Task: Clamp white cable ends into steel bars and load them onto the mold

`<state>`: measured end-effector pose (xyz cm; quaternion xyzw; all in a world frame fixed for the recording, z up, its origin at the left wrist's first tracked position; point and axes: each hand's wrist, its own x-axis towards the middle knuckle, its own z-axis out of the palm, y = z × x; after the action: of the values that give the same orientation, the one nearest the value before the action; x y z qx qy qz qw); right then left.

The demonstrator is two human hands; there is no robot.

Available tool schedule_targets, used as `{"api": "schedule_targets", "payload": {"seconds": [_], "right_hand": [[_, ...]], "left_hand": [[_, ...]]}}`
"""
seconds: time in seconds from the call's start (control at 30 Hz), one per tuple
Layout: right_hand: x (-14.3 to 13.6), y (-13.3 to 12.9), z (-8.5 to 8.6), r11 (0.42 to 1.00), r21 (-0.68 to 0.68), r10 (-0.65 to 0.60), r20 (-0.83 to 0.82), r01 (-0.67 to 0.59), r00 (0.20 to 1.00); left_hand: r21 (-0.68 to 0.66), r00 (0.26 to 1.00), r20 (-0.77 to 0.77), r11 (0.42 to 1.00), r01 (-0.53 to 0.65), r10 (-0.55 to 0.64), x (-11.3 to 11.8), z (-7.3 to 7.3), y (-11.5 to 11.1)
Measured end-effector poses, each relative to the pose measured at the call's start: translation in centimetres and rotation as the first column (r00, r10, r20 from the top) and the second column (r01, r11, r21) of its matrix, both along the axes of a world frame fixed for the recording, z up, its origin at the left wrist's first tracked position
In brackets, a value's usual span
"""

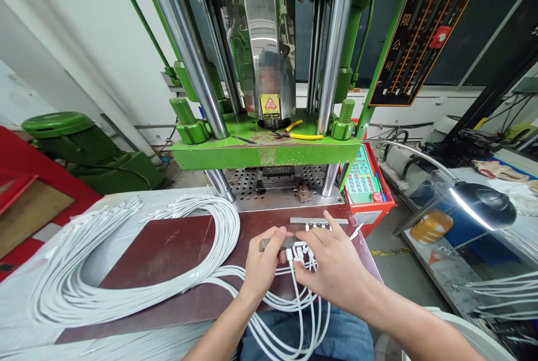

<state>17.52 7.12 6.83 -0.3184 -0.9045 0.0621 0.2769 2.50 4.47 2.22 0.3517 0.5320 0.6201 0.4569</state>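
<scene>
Closed on the left part of a grey bar (264,245) with the thumb and fingers of the left hand (263,263), over the brown tabletop (176,243). Set crosswise to the body along its long axis, passing from the left fingers toward the right ones. Just right of that pinch, and on the near side of the bar, white connectors (299,251), touched by the right hand (332,263), clearly the nearer of the 2. Bent over them from the right, thumb on the near side, fingers on the far side; impossible to say whether gripped or only steadied, with much hidden beneath. Trailing from the connectors toward the lap (348,333), nearly square to the bar, several white cables (263,336) (likely to tug the ends bodyward by their own weight). Beyond the right fingers, near and roughly parallel, a 2nd bar (300,220), lined with more connectors on its near edge. Well apart on the left, a large cable coil (229,226); farther off, straight ahead, a green press (264,156).
</scene>
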Motion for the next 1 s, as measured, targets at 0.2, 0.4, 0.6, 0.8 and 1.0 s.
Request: {"api": "schedule_targets", "payload": {"seconds": [0.2,0.4,0.6,0.8,1.0], "right_hand": [[0.8,1.2,0.7,0.978,-0.204,-0.071,-0.084,0.052,0.994],[2.7,3.4,0.9,0.701,-0.711,-0.187,-0.266,-0.061,0.946],[3.9,4.4,-1.0,0.329,-0.811,-0.447,-0.585,-0.483,0.677],[4.5,3.0,-2.1,0.501,-0.677,-0.399,-0.733,-0.539,0.551],[5.1,2.2,-2.8,0.673,-0.562,-0.297,-0.800,-0.480,0.522]], "left_hand": [[-0.027,0.999,0.001,0.999,0.033,-0.033,0.4,-0.4,0.2],[-0.077,0.998,0.042,0.996,0.044,-0.041,0.4,-0.3,0.5],[-0.105,0.991,0.134,0.994,0.033,-0.019,0.9,0.2,0.8],[-0.129,0.984,0.179,0.991,0.019,0.005,1.3,0.3,1.2],[-0.099,0.979,0.204,0.994,0.043,-0.022,1.2,1.4,1.3]]}}
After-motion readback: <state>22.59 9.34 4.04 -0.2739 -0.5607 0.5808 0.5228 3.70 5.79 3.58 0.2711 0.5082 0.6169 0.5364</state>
